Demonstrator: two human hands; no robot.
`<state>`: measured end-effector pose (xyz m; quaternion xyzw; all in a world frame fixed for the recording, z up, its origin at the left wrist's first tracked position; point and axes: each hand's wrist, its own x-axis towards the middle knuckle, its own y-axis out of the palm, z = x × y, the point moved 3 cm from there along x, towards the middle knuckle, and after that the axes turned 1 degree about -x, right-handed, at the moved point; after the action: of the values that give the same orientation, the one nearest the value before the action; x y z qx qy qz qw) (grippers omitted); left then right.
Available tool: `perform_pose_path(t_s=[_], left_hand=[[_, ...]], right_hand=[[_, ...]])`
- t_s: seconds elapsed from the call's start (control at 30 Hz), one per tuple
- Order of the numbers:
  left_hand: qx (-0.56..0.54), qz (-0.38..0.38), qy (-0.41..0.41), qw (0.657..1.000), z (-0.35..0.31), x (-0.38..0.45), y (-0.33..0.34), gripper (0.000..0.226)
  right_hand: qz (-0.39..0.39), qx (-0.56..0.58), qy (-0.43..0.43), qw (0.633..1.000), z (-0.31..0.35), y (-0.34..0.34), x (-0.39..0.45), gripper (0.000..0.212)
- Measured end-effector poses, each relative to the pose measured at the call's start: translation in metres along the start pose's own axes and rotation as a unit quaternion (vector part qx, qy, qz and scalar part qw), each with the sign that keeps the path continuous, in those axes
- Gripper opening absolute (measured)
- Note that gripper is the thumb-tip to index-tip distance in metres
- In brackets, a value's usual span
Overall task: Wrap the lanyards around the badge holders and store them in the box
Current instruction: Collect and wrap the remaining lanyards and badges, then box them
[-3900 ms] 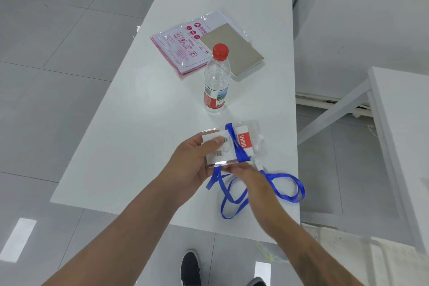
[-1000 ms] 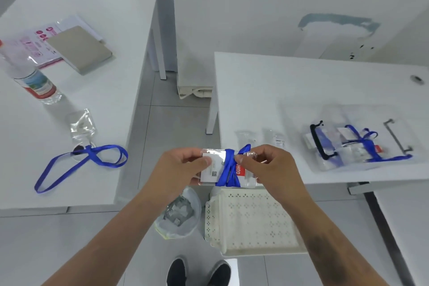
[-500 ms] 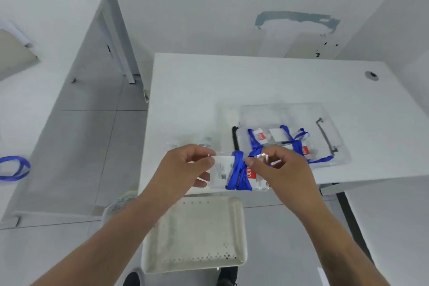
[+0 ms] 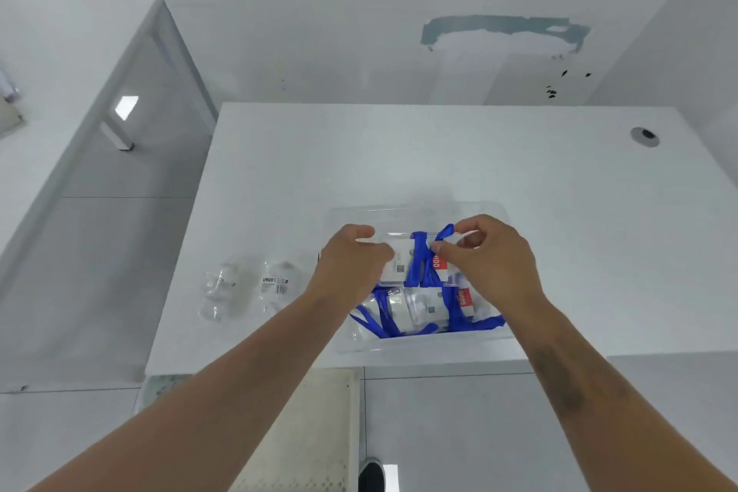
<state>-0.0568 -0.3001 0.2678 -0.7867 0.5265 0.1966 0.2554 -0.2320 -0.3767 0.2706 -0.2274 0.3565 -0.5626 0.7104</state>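
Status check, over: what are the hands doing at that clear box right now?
Both hands, left and right, grip wrapped badge holder over clear box. Wrapped badges already inside. Nothing blocking.

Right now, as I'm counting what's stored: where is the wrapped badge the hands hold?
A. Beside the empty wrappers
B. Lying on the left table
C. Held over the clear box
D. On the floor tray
C: both the left hand and right hand grip the badge above the box.

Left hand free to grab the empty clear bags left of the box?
Probably not yet: left hand holds the wrapped badge holder over the box. The bags lie unobstructed nearby.
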Motion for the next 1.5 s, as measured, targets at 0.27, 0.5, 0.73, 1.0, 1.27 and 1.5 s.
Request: perform_pose_path(t_s=[0.27, 0.5, 0.73, 1.0, 1.27, 1.5], left_hand=[[0.028, -0.030, -0.076, 0.996, 0.011, 0.027, 0.032, 0.069], [0.097, -0.057, -0.056, 0.992, 0.030, 0.040, 0.042, 0.083], [0.062, -0.020, 0.050, 0.997, 0.013, -0.003, 0.017, 0.043], [0.020, -0.053, 0.162, 0.985, 0.031, -0.059, -0.074, 0.020], [0.022, -0.086, 0.163, 0.983, 0.110, -0.098, -0.221, 0.013], [0.081, -0.079, 0.163, 0.980, 0.166, -0.115, -0.364, 0.018]], right_hand=[[0.028, -0.079, 0.015, 0.996, -0.017, 0.054, 0.042, 0.034], [0.060, -0.122, -0.006, 0.991, -0.010, 0.079, 0.044, 0.022], [0.057, -0.114, -0.036, 0.991, -0.003, 0.044, 0.027, 0.027], [-0.009, 0.078, -0.078, 0.994, 0.041, 0.033, -0.049, 0.007], [0.032, 0.168, -0.118, 0.978, 0.120, 0.121, -0.169, 0.008], [0.055, 0.157, -0.097, 0.981, 0.186, 0.218, -0.244, 0.021]])
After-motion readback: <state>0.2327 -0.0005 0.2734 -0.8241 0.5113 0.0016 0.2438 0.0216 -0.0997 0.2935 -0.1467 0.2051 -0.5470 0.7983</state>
